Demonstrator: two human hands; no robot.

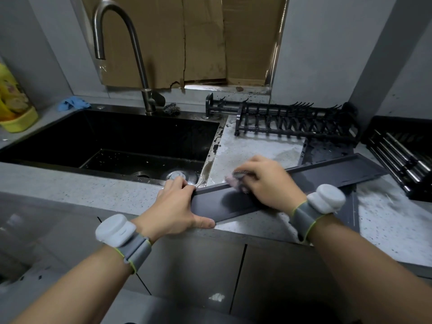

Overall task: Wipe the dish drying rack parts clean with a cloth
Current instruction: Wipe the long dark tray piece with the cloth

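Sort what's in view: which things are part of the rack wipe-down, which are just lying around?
In the job:
- long dark tray, held by left hand
- cloth, gripped by right hand
- black plate rack
- second tray
- rack frame with rods

Lying about:
- blue cloth
- steel scourer
- yellow container
- faucet
- sink

No readable text, brand or nos. anywhere. Yellow bottle (12, 99) at far left has a printed label w/ pics, but lettering too blurred to read. Wrist devices (115, 228) and rack parts carry no legible marks.
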